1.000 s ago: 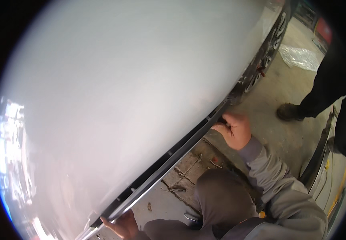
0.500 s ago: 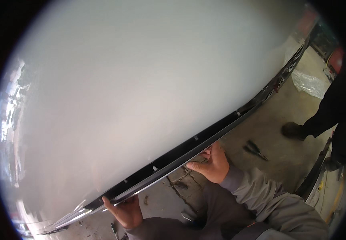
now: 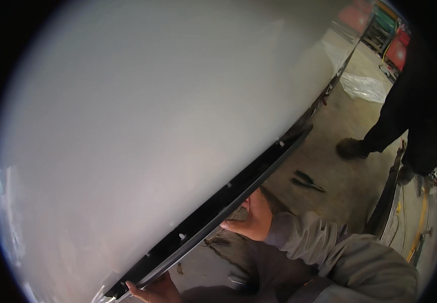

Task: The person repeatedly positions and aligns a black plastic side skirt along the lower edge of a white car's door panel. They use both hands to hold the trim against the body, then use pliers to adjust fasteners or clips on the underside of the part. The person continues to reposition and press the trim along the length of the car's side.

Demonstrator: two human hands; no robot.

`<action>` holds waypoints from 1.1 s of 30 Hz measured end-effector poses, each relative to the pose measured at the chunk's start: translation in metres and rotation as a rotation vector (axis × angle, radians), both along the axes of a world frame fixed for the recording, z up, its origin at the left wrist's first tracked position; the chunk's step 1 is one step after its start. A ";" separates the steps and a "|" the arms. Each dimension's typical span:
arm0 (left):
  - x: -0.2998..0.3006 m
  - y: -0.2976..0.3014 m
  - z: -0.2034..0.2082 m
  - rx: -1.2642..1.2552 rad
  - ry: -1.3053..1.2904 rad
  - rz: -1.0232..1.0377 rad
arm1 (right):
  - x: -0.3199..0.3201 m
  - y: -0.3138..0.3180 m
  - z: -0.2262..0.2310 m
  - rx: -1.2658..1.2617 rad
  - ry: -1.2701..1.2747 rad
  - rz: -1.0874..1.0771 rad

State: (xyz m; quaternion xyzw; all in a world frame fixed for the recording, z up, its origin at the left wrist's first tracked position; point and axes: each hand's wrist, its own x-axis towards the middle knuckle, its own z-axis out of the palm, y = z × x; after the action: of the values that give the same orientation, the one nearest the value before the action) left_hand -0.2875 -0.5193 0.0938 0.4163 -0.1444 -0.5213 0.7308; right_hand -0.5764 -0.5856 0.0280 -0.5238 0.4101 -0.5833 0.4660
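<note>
A long black trim strip (image 3: 218, 212) with a bright lower edge runs diagonally along the lower edge of a large, glossy pale vehicle body panel (image 3: 168, 126). White clips (image 3: 182, 236) show in the dark gap between strip and panel. Near its lower left end, my left hand (image 3: 157, 291) holds the strip from below, thumb on the outer edge and fingers mostly hidden underneath. My right hand (image 3: 254, 218) is closed on it around the middle, its thumb along the lower edge and its fingertips partly hidden behind. The strip's far end stands slightly off the body.
Pliers (image 3: 307, 181) lie on the concrete floor to the right. Beyond them stands another person in dark trousers (image 3: 387, 126). Clear plastic sheeting (image 3: 364, 87) lies farther back. A long dark part (image 3: 386, 197) rests at the right, and red equipment (image 3: 398, 48) stands behind.
The whole view has shifted, with floor and pliers now farther left and up. Both hands keep hold of the strip, whose far end now shows apart from the body edge.
</note>
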 end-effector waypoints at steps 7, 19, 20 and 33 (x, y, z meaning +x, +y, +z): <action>-0.009 -0.004 0.008 0.077 0.002 0.125 | 0.001 0.002 0.007 0.005 0.099 -0.056; -0.019 -0.010 0.017 0.190 0.107 0.339 | -0.001 0.003 0.022 0.157 0.257 -0.051; -0.019 -0.008 0.016 0.150 0.142 0.351 | 0.002 0.002 0.023 0.178 0.153 -0.061; 0.000 -0.002 -0.013 0.127 0.115 0.214 | 0.036 -0.004 0.010 0.099 -0.168 -0.269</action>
State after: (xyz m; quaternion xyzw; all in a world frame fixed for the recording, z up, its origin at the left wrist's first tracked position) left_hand -0.2872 -0.5211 0.0811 0.4441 -0.0239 -0.4716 0.7614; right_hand -0.5400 -0.5897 0.0384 -0.3902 0.4641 -0.6613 0.4416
